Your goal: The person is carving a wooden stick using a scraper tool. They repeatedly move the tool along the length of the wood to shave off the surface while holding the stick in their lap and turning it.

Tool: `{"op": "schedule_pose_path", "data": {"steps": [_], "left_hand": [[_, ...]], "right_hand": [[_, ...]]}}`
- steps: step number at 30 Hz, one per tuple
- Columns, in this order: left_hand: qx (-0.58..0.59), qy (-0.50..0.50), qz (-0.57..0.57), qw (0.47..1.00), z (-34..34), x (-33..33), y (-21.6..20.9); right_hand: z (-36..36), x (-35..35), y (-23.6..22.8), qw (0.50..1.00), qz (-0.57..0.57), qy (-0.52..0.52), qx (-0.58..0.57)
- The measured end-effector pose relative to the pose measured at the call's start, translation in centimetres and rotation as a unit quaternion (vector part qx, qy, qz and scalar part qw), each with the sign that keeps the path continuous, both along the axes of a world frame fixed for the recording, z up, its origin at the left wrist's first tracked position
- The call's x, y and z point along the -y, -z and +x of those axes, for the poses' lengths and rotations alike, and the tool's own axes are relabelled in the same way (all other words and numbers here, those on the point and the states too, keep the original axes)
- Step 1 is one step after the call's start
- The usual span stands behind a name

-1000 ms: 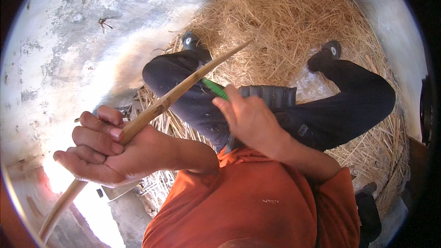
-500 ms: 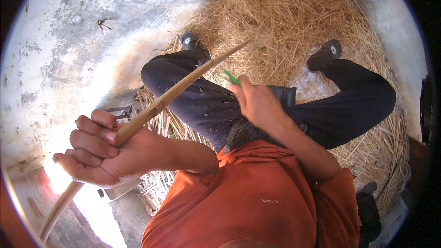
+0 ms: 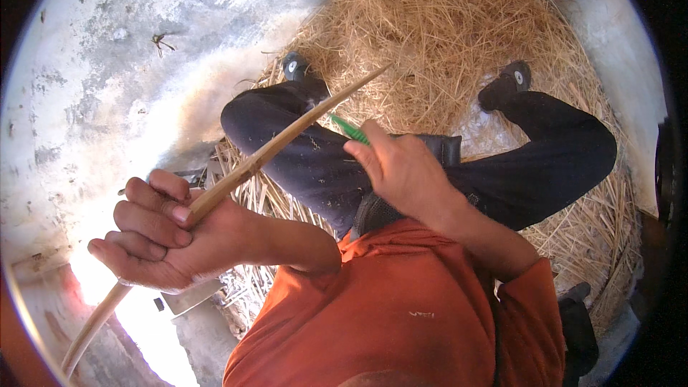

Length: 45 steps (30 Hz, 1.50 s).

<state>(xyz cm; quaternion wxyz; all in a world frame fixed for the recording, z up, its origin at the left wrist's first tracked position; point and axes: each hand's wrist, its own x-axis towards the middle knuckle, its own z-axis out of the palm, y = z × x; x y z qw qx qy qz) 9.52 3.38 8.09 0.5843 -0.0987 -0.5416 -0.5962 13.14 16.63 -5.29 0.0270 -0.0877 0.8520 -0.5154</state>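
A long, pale wooden stick [image 3: 279, 141] slants across the view and tapers to a thin point at its upper right end. My left hand [image 3: 172, 233] grips it towards its lower part, with the thumb pressed along it and the fingers curled. Below that hand the stick carries on to the lower left edge. Over my lap my right hand [image 3: 412, 172] is closed round a slim green tool [image 3: 349, 129]. Only the tool's green, pointed front shows; the rest lies inside the hand. That front end sits close to the stick's upper stretch, slightly apart from it.
Dry straw [image 3: 423, 36] covers the ground ahead and around my dark-trousered legs [image 3: 552, 161]. A worn, pale wall or slab [image 3: 107, 93] stands on the left, with bright sunlight at the lower left. Another pale wall [image 3: 609, 21] curves along the right.
My right hand has shifted slightly, bringing the green tool left and nearer the stick, with more of it showing. My left hand and the stick have barely moved.
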Motion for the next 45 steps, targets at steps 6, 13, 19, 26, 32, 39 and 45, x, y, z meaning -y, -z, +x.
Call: {"op": "schedule_pose_path", "data": {"steps": [6,13,19,26,32,39,45], "left_hand": [[-0.061,0.176,-0.024,0.982,0.2,2.4,0.6],[-0.033,0.155,-0.01,0.987,0.0,1.5,0.1],[-0.042,0.142,0.004,0.989,-0.5,1.3,0.1],[-0.106,0.222,-0.034,0.969,-0.8,3.4,1.4],[-0.091,0.235,-0.104,0.962,-0.4,4.4,1.5],[-0.019,-0.032,0.048,0.998,-0.7,-0.9,-0.1],[-0.012,0.064,-0.043,0.997,-0.3,2.2,0.7]], "right_hand": [[-1.0,-0.4,2.0,0.999,0.043,-0.001,0.0],[0.1,-0.1,-1.2,0.996,0.073,-0.038,0.019],[-0.2,0.0,0.0,0.996,0.086,-0.026,0.005],[-0.9,0.7,3.7,0.999,0.039,0.017,0.03],[0.0,2.5,2.0,0.999,-0.011,0.024,0.033],[0.3,1.1,2.7,0.999,0.008,0.014,0.049],[-3.5,-0.4,9.6,0.992,0.085,0.074,0.064]]}}
